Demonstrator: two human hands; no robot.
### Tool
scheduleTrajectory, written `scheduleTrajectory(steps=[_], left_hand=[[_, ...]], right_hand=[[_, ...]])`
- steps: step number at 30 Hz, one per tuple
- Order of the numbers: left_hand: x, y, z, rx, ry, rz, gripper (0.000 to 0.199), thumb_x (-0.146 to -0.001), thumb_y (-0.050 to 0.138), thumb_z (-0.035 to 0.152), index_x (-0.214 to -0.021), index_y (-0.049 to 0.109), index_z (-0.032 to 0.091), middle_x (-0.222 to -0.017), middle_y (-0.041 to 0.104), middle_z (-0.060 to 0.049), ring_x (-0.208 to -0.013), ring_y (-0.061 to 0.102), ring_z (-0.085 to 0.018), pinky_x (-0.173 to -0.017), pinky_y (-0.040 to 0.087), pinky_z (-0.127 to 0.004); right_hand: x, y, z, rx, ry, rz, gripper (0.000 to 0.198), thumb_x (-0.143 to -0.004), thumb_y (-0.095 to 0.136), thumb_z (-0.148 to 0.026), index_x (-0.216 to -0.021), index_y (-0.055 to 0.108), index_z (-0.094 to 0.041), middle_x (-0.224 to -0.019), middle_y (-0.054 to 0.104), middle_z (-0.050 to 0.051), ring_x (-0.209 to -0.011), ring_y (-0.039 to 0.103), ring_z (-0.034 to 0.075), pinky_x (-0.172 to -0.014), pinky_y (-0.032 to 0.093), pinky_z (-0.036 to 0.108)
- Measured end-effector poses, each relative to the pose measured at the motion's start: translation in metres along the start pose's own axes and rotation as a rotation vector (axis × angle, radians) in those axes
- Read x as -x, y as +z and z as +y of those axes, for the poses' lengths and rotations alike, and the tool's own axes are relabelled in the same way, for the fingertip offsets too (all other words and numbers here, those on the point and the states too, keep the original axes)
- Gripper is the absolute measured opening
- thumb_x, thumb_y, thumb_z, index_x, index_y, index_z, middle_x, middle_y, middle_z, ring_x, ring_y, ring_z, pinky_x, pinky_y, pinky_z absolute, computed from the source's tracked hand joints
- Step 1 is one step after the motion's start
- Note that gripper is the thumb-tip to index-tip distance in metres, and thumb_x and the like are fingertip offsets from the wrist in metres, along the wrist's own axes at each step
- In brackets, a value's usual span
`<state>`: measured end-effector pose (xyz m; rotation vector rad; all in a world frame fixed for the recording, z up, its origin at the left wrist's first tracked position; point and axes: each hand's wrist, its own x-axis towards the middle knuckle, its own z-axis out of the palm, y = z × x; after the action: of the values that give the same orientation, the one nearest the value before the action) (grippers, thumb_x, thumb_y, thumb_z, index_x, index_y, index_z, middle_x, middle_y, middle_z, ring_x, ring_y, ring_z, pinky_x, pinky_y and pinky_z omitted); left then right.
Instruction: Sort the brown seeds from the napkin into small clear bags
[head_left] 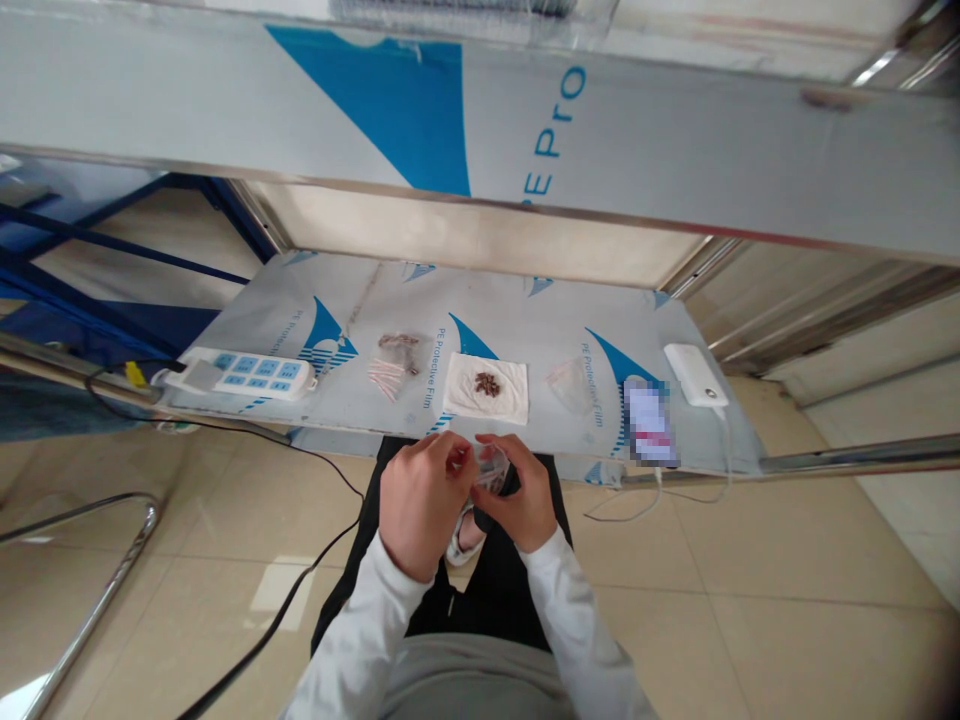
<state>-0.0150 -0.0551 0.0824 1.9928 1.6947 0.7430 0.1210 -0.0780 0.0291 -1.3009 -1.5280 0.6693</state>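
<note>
Between my two hands, just off the front edge of the shelf, is a small clear plastic bag (491,468). My left hand (420,495) is closed at the bag's left side, its fingertips pinched and partly hidden. The thumb and fingers of my right hand (525,495) curl around the bag from the right. What lies inside the bag is too small to make out. Beyond my hands a white tissue (457,390) lies flat on the shelf, bearing a little heap of small brown pieces (489,384).
On the film-covered shelf (352,410) are a white power strip (262,375), pink-and-white sticks (386,378), a clear bag with brown contents (399,345), another clear bag (568,385), a phone (649,422) and a white power bank (695,375) with cables. An upper shelf (337,120) overhangs the back.
</note>
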Motion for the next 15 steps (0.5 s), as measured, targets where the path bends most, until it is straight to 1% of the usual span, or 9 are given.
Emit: scheduleTrajectory(steps=[2,5,7,9,12,15], left_hand=[[-0.005,-0.005,0.004,-0.065,0.071,0.025,0.007,-0.079,0.059,0.024,-0.077,0.065,0.023,-0.071,0.068,-0.002,-0.064,0.061,-0.016,-0.063,0.044,-0.027],[-0.011,-0.011,0.006,-0.055,0.207,0.066,0.012,-0.084,0.056,0.029,-0.086,0.065,0.023,-0.085,0.066,-0.004,-0.077,0.06,-0.018,-0.073,0.044,-0.031],[-0.013,-0.012,0.005,-0.062,0.304,0.02,0.014,-0.082,0.06,0.035,-0.086,0.068,0.024,-0.095,0.064,-0.006,-0.087,0.058,-0.021,-0.077,0.043,-0.034],[-0.013,-0.011,0.002,-0.07,0.369,-0.065,0.012,-0.078,0.065,0.036,-0.083,0.07,0.026,-0.104,0.063,-0.005,-0.094,0.055,-0.023,-0.079,0.042,-0.037],[-0.011,-0.005,0.0,0.031,0.366,-0.139,0.01,-0.081,0.062,0.03,-0.08,0.07,0.025,-0.114,0.06,-0.005,-0.103,0.053,-0.024,-0.084,0.042,-0.04],[-0.008,0.001,0.001,0.222,0.31,-0.151,0.014,-0.085,0.056,0.026,-0.08,0.069,0.022,-0.116,0.059,-0.007,-0.107,0.053,-0.023,-0.09,0.042,-0.04]], right_hand=[[-0.004,-0.005,-0.001,0.037,0.002,-0.003,0.038,-0.066,0.065,-0.015,-0.103,0.061,-0.023,-0.09,0.063,0.002,-0.083,0.062,0.019,-0.076,0.05,0.03],[-0.009,-0.012,-0.005,0.105,0.001,0.002,0.037,-0.069,0.066,-0.017,-0.105,0.061,-0.023,-0.093,0.062,0.004,-0.086,0.061,0.02,-0.078,0.051,0.032],[-0.011,-0.014,-0.006,0.135,-0.009,-0.006,0.041,-0.071,0.067,-0.019,-0.111,0.059,-0.023,-0.095,0.061,0.004,-0.088,0.061,0.02,-0.08,0.05,0.033],[-0.012,-0.013,-0.005,0.152,-0.023,-0.011,0.045,-0.072,0.066,-0.02,-0.115,0.058,-0.023,-0.1,0.06,0.006,-0.091,0.06,0.021,-0.083,0.05,0.034],[-0.013,-0.008,-0.002,0.17,-0.04,0.016,0.044,-0.073,0.066,-0.022,-0.116,0.056,-0.022,-0.101,0.061,0.007,-0.094,0.06,0.021,-0.083,0.05,0.035],[-0.013,-0.004,0.001,0.156,-0.04,0.03,0.032,-0.075,0.064,-0.023,-0.106,0.058,-0.02,-0.092,0.063,0.005,-0.088,0.061,0.021,-0.078,0.051,0.033]])
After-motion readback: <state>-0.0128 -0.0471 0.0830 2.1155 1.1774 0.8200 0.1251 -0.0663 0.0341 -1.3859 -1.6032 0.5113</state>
